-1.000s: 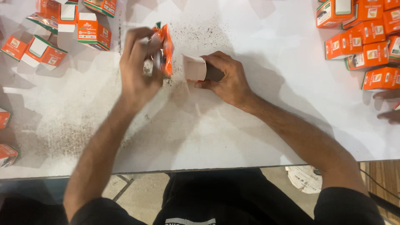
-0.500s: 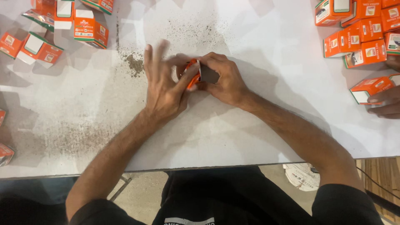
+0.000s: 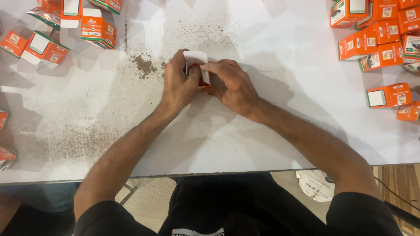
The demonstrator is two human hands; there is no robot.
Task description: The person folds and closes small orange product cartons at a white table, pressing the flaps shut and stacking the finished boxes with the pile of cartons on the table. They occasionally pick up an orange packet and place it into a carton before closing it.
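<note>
1. Hands meet at the middle of the white table [image 3: 210, 144], both closed on one small orange carton [image 3: 204, 80].
2. Left hand [image 3: 180, 85]: fingers curled round the carton's left side, thumb toward the top; firm grasp, not spread.
3. Right hand [image 3: 232, 87]: fingers folded over the carton from the right and above, fingertips pressing on its upper face; also closed on it.
4. Carton sits between the two palms, resting on or just above the tabletop; which one cannot be told. A white flap [image 3: 195, 57] stands up at its far end, open. Most of the orange body is hidden by the fingers.
5. Dark powder [image 3: 143, 65] scattered on the table just left of the left hand, with a thinner dusting beyond the carton.
6. Stock: cluster of orange boxes [image 3: 376, 41] at far right, well apart from the hands; more open cartons [image 3: 94, 28] at far left.
</note>
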